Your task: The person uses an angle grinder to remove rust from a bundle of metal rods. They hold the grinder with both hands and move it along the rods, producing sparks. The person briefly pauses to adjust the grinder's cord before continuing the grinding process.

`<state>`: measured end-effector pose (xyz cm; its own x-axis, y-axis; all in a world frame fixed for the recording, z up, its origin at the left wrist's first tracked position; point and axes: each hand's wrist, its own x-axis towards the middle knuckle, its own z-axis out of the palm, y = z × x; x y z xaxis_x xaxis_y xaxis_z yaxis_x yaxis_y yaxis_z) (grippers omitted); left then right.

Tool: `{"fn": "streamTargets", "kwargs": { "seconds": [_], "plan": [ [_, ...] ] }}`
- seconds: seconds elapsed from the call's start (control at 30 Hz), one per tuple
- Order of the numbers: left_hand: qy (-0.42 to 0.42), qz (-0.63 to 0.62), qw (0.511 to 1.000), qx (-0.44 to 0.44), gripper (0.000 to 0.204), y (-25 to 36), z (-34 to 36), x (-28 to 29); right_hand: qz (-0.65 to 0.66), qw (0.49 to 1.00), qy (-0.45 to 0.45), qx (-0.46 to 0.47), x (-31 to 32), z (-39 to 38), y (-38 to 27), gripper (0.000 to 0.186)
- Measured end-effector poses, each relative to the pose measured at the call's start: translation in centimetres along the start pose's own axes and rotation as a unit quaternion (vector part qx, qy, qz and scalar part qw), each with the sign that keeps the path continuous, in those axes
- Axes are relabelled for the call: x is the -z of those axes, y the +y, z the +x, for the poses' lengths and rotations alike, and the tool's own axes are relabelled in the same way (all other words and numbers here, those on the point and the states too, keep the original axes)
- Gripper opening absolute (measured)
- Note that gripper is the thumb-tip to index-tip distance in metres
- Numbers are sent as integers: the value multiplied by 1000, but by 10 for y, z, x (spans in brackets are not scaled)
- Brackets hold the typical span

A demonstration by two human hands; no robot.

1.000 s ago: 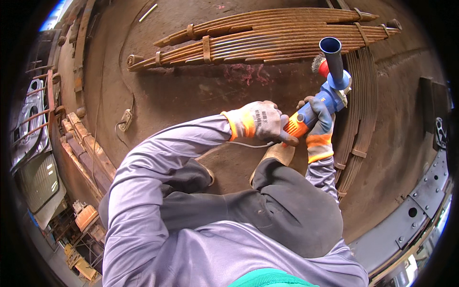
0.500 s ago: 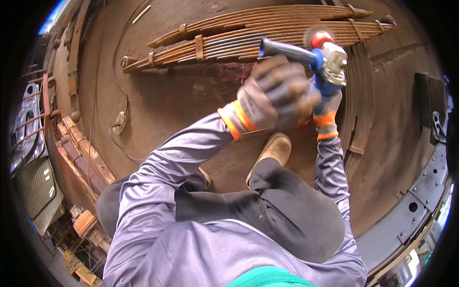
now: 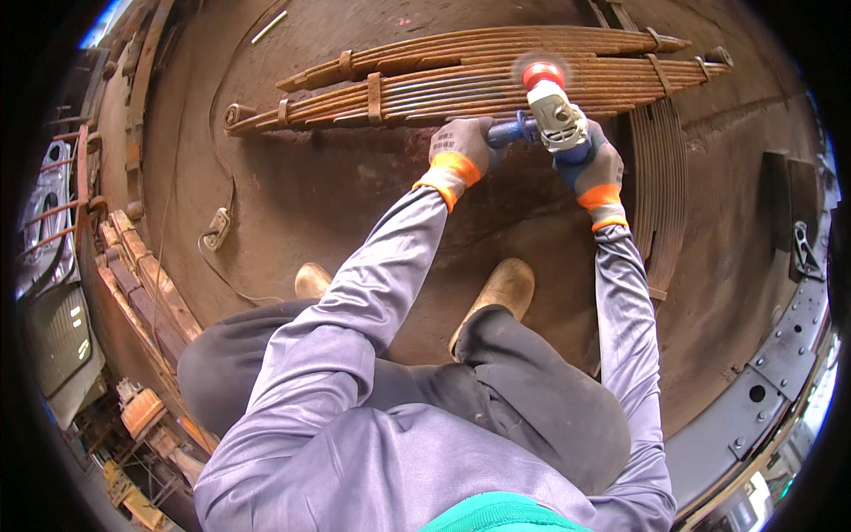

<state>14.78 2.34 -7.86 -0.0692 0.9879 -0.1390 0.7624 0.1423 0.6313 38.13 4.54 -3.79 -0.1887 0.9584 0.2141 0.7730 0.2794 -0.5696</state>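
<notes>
My left hand [image 3: 461,152], in a grey glove with an orange cuff, is closed on the blue side handle [image 3: 514,130] of an angle grinder. My right hand [image 3: 592,177], gloved the same way, grips the grinder body [image 3: 558,115]. The red brush head [image 3: 542,75] has a blurred round edge and sits over the rusty leaf spring stack [image 3: 417,93]; whether it touches the steel cannot be told. A second spring stack [image 3: 399,62] lies just behind. Some leaves show bright streaks.
A bundle of flat leaves [image 3: 656,195] lies at right, beside a grey riveted beam [image 3: 771,363]. A power strip [image 3: 215,229] with cord lies left, near timber pieces [image 3: 151,284] and metal panels [image 3: 58,328]. My boots [image 3: 496,293] rest on the floor below the grinder.
The grinder has turned and moved forward over the springs. My left hand has shifted from its rear body onto the side handle. The brush's edge has become blurred.
</notes>
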Motion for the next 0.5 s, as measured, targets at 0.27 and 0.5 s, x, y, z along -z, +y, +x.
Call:
{"fn": "streamTargets", "kwargs": {
  "seconds": [0.27, 0.5],
  "plan": [
    [-51, 13, 998, 31, 27, -8, 1, 6, -21, 1000, -13, -2, -16, -1, -1, 57],
    [-17, 24, 999, 14, 28, -11, 2, -4, -34, 998, -21, -44, -18, -6, 1, 57]
  ]
}}
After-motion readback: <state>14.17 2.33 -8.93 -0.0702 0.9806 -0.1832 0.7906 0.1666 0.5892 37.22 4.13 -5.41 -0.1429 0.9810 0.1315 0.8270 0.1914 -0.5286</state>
